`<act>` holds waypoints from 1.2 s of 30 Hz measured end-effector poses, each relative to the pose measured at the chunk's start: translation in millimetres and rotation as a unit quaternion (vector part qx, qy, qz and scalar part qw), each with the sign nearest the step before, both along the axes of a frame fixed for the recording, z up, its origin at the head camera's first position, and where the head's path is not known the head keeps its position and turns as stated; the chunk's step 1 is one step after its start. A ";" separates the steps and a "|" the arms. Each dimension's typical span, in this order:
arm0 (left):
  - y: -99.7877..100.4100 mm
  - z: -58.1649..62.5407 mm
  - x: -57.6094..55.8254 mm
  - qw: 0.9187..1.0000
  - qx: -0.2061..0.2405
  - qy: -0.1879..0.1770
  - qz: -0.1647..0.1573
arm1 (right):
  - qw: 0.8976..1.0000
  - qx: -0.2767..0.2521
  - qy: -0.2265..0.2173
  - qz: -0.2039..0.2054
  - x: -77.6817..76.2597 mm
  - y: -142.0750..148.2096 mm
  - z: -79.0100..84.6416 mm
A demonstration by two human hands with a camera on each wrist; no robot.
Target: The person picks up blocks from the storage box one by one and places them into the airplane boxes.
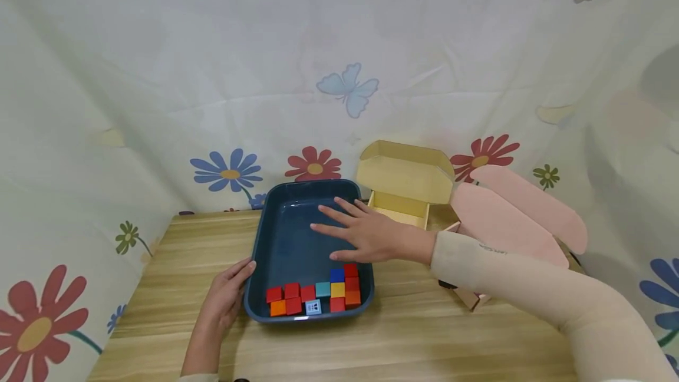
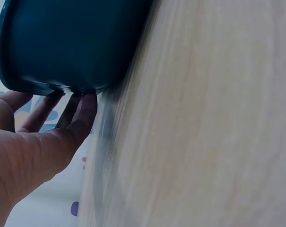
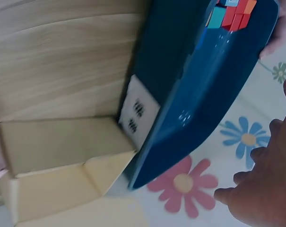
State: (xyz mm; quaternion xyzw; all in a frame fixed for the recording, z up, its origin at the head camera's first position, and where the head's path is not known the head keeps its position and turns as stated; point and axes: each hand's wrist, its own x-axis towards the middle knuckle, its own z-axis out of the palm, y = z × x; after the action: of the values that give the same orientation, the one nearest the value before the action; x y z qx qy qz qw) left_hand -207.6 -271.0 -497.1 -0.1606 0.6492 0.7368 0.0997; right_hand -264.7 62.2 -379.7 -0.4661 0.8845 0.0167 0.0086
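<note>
A dark blue tray [image 1: 297, 246] lies on the table, with several small coloured blocks [image 1: 337, 290] gathered at its near end. They are red, orange, teal, blue and yellow, and one light-blue block [image 1: 313, 307] has a dark print on top. Against the tray's left outer wall rest the fingertips of my left hand [image 1: 225, 293]; the left wrist view shows those fingers [image 2: 83, 113] stretched to the wall. My right hand [image 1: 363, 231] hovers over the tray's right half, fingers spread and holding nothing. In the right wrist view that hand [image 3: 270, 182] appears apart from the tray.
A yellow box [image 1: 405, 175] with its lid raised stands just right of the tray. Farther right is an open pink box [image 1: 509, 223], partly hidden by my right sleeve [image 1: 493, 267]. A white label [image 3: 139, 111] is on the tray's outer wall. Flower-printed cloth [image 1: 265, 105] hangs behind the table.
</note>
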 end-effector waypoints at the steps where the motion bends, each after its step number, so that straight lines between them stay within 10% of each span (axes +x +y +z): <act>1: -0.1 0.3 -0.3 1.000 -0.001 0.000 -0.001 | 1.000 0.004 -0.001 0.003 -0.5 -5.5 -1.7; 10: -5.5 3.7 1.7 1.000 -0.019 -0.004 0.001 | 0.997 0.066 -0.041 0.003 -0.5 -55.2 -9.5; 18: 3.2 -1.8 0.0 1.000 -0.001 0.006 -0.005 | 0.975 0.145 -0.148 -0.079 -9.4 -83.9 -19.7; 25: -1.8 -0.1 1.2 1.000 -0.010 -0.001 0.001 | 0.954 0.153 -0.257 -0.033 -14.1 -114.3 -27.6; 36: -3.7 1.1 0.4 1.000 -0.001 -0.008 -0.010 | 0.944 0.188 -0.264 0.070 -0.5 -150.4 -46.3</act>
State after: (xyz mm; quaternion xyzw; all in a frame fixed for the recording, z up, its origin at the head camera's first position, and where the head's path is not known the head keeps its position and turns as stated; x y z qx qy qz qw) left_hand -207.2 -274.7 -496.0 -0.1601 0.6510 0.7335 0.1119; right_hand -265.2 -88.2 -426.0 -0.5047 0.7965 0.0593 0.3276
